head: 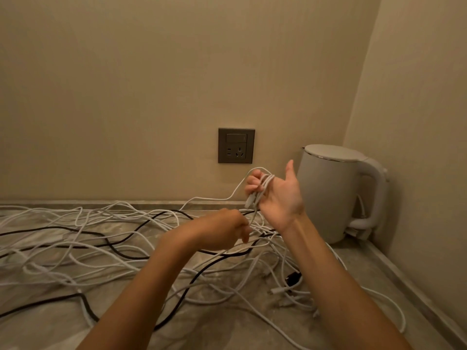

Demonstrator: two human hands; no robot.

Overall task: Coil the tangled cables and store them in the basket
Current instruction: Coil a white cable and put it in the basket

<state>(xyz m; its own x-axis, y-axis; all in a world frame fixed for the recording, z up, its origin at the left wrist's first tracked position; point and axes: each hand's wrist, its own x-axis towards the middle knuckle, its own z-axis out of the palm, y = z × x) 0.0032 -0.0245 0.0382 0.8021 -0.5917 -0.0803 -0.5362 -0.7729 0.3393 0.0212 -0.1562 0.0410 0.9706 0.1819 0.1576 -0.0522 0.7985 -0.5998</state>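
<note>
A tangle of several white cables [106,263] and black cables [126,251] sprawls over the marbled counter [227,332]. My right hand [278,195] is raised above the pile, palm toward me and thumb up. Loops of one white cable [262,185] are wound around its curled fingers. That cable's loose length trails left and down to the counter. Lower and to the left, my left hand [222,232] pinches a strand of the same white cable just below the coil. No basket is in view.
A white electric kettle [336,193] stands on its base in the right back corner, close to my right hand. A dark wall socket [236,145] sits on the beige wall behind. A black plug [293,278] lies among the cables. Walls close the counter at back and right.
</note>
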